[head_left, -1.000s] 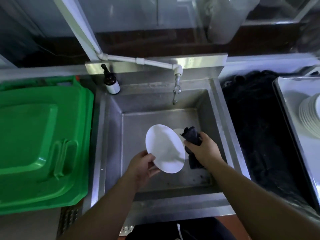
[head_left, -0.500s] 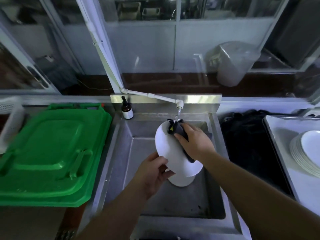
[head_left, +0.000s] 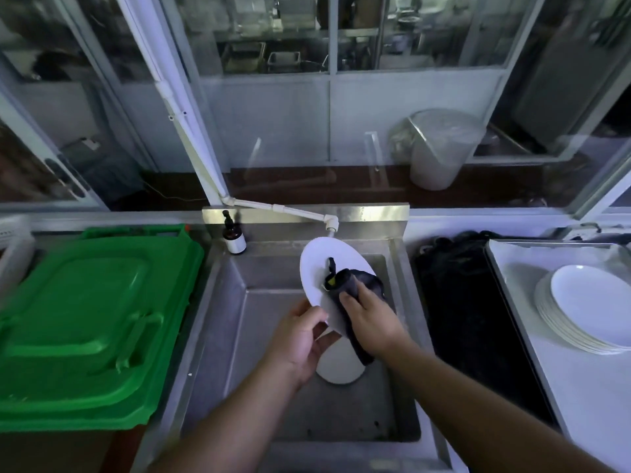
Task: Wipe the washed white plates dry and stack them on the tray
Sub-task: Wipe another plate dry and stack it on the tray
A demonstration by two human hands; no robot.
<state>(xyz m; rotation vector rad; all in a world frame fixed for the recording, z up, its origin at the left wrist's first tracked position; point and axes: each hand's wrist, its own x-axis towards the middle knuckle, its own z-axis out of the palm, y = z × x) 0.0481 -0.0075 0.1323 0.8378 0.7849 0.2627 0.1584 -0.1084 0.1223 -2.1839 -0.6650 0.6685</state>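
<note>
My left hand (head_left: 300, 339) grips the lower rim of a white plate (head_left: 316, 264), held tilted over the steel sink (head_left: 273, 404). My right hand (head_left: 370, 319) holds a dark cloth (head_left: 345, 281) pressed against the plate's face. Under both hands another white plate (head_left: 339, 368) lies on the sink floor, partly hidden. A stack of several white plates (head_left: 587, 308) sits on the metal tray (head_left: 580, 387) at the right.
A green plastic bin lid (head_left: 85, 329) fills the counter left of the sink. A brown pump bottle (head_left: 234, 233) stands at the sink's back left corner. A white pipe tap (head_left: 329, 223) ends just above the plate. A black mat (head_left: 471, 319) lies between sink and tray.
The plate has risen from low in the sink to under the tap. My right hand has moved the cloth from behind the plate onto its face and slid it down. The camera tilted up.
</note>
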